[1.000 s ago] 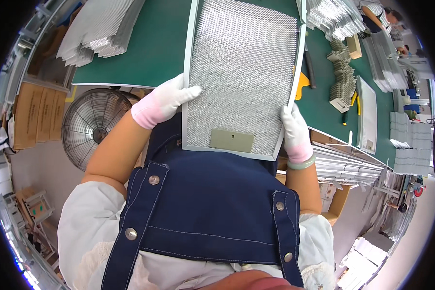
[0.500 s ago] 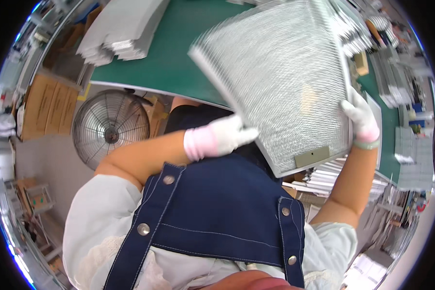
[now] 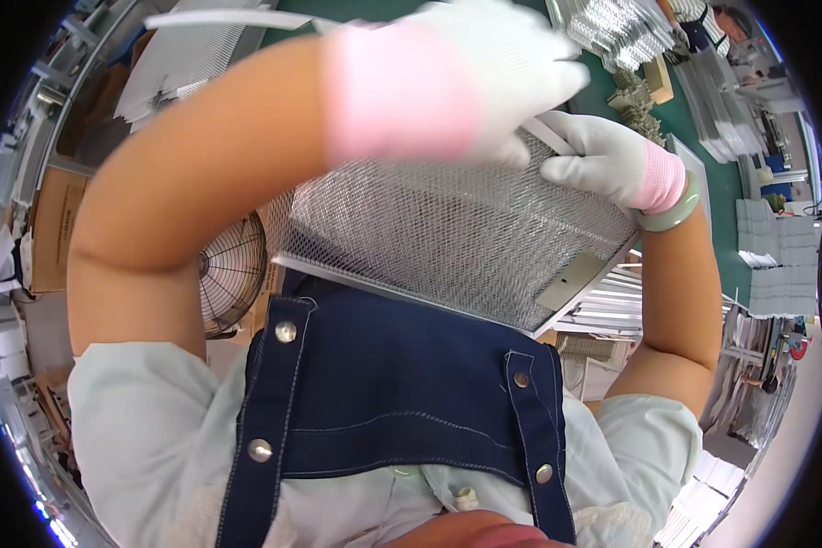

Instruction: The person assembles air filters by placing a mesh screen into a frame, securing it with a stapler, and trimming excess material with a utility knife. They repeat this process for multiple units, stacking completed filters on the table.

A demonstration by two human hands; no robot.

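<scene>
A silver mesh filter panel (image 3: 429, 233) with a pale metal frame lies tilted in front of my apron. A small grey-beige plate (image 3: 571, 281) is set at its near right corner. My right hand (image 3: 607, 164), in a white glove with a pink cuff, is closed on the panel's upper right, a pale edge strip between thumb and fingers. My left hand (image 3: 484, 78), gloved alike and blurred, passes above the panel's far side with fingers apart. Its forearm hides much of the far edge. A long white strip (image 3: 219, 16) shows beyond that forearm; whether it joins the panel is hidden.
Sheet stacks (image 3: 169, 68) lie at the far left of a green table (image 3: 603, 87). More silver panels (image 3: 612, 32) and tan pieces (image 3: 637, 105) sit far right. A floor fan (image 3: 233, 279) stands left, beside cardboard boxes (image 3: 59, 228). Another person (image 3: 703, 23) is beyond.
The panel has turned and come down nearer my apron. My left hand has left its near-left edge and swung up across it. My right hand has moved up and inward along the frame.
</scene>
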